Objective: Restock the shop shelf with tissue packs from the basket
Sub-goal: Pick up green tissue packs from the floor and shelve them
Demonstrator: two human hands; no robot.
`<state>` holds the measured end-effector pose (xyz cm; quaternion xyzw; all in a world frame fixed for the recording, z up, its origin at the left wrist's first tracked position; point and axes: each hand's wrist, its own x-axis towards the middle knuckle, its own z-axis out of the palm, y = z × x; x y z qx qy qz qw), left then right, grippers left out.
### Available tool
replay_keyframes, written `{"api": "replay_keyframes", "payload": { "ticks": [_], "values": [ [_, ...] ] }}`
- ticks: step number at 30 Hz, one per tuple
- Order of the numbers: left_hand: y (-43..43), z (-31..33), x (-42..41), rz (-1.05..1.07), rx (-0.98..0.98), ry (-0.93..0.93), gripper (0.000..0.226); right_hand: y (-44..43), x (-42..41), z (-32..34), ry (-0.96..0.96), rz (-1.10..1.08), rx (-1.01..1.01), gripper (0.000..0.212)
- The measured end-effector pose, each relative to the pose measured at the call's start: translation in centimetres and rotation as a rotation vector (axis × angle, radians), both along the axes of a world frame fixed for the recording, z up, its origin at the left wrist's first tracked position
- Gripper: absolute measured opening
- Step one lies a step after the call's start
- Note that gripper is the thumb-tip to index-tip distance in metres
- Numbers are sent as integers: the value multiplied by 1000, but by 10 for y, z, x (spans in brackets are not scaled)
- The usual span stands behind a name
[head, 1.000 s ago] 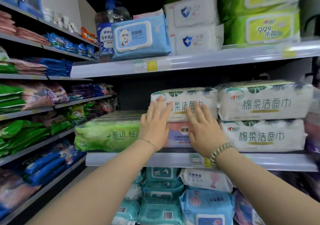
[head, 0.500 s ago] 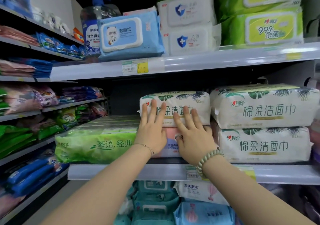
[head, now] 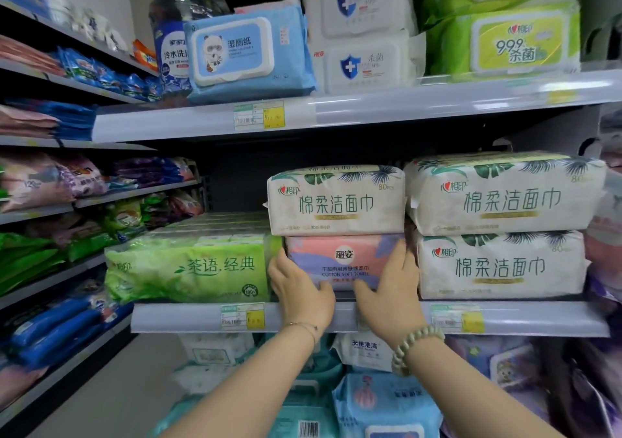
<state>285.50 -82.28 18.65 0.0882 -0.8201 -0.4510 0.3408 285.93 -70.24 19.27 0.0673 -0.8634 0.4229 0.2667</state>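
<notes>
A pink tissue pack lies on the middle shelf, under a white leaf-print tissue pack. My left hand grips the pink pack's left end, its fingers tucked between it and a green tissue bundle. At the right end my right hand holds the pack, fingers up its side and thumb under the front edge. Two more white leaf-print packs are stacked just to the right. The basket is out of view.
The shelf above carries blue, white and green wipe packs and a bottle. Wipe packs fill the shelf below my arms. More shelving with bagged goods runs along the left. Part of a person shows at the far right edge.
Both hands have dropped from pressing flat on the white pack's front to gripping the two ends of the pink pack beneath it. The camera has moved closer.
</notes>
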Motion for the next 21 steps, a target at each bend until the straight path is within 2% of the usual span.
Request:
{"api": "replay_keyframes", "payload": {
  "ticks": [3, 5, 7, 9, 12, 17, 19, 21],
  "values": [
    [-1, 8, -8, 18, 55, -61, 80, 3, -9, 6, -52, 54, -120, 82],
    [-1, 13, -10, 60, 66, -86, 68, 6, -14, 7, -77, 65, -149, 77],
    [-1, 17, -10, 86, 67, -98, 56, 11, -17, 8, -104, 51, -124, 66],
    [-1, 18, -10, 63, 93, -73, 56, 15, -18, 9, -119, 48, -91, 59],
    [1, 18, -10, 29, 98, -55, 65, 18, -21, 11, -109, 43, -69, 57],
    [-5, 28, -14, -4, 162, -105, 50, 10, -21, 15, -110, 4, -10, 71],
    [-4, 28, -13, -7, 201, -97, 43, 7, -20, 15, -116, 2, 0, 67],
    [3, 28, -8, 6, 214, -118, 48, 3, -19, 17, -132, 7, 24, 54]
  ]
}}
